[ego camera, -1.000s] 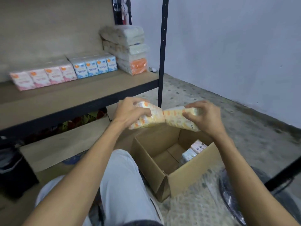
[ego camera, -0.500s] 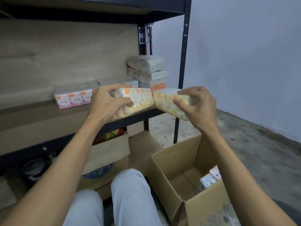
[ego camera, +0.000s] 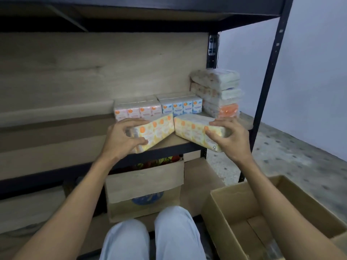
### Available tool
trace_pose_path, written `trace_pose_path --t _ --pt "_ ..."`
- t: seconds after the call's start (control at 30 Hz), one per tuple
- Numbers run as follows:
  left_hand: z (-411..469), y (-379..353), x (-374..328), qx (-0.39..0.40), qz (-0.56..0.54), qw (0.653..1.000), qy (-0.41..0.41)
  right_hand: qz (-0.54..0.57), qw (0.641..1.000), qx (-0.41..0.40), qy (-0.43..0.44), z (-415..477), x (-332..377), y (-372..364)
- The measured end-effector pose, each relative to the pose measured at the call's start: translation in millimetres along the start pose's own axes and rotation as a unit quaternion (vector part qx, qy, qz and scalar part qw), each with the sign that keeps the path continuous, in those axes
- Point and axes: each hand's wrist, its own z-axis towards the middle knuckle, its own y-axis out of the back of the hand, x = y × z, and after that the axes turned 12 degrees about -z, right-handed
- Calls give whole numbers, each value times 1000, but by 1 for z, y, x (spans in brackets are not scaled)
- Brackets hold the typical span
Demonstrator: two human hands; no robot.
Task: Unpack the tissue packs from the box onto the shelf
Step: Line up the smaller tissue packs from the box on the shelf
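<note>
While the cardboard box sits open low on the person's right, both hands are up at the shelf front. The left hand curls round the left tissue pack, and the right hand round the right tissue pack. Their long axes slant inward, inner ends almost meeting in a V and outer ends overhanging the edge. Likely next: swing each square and slide it toward the pink and blue packs just behind.
</note>
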Motion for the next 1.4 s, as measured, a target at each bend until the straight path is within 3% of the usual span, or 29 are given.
trace_pose_path --t 0.33,0.47,0.67,0.8,0.97,1.17,1.4 --pt "37 33 56 53 135 989 27 -52 980 191 24 49 -41 -31" --pt "50 45 67 55 206 977 12 -127 971 199 34 70 -54 -36" --pt "70 46 75 65 388 919 -16 -268 941 204 30 93 -56 -55" --pt "74 25 68 37 364 930 -41 -284 942 160 79 88 -34 -78" --pt "87 -7 73 27 303 951 -48 -299 934 174 85 84 -14 -118" --pt "90 -21 100 -34 375 925 -57 -332 926 170 55 87 -20 -137" --pt "103 -16 115 -59 356 928 -89 -277 936 199 91 112 -50 -137"
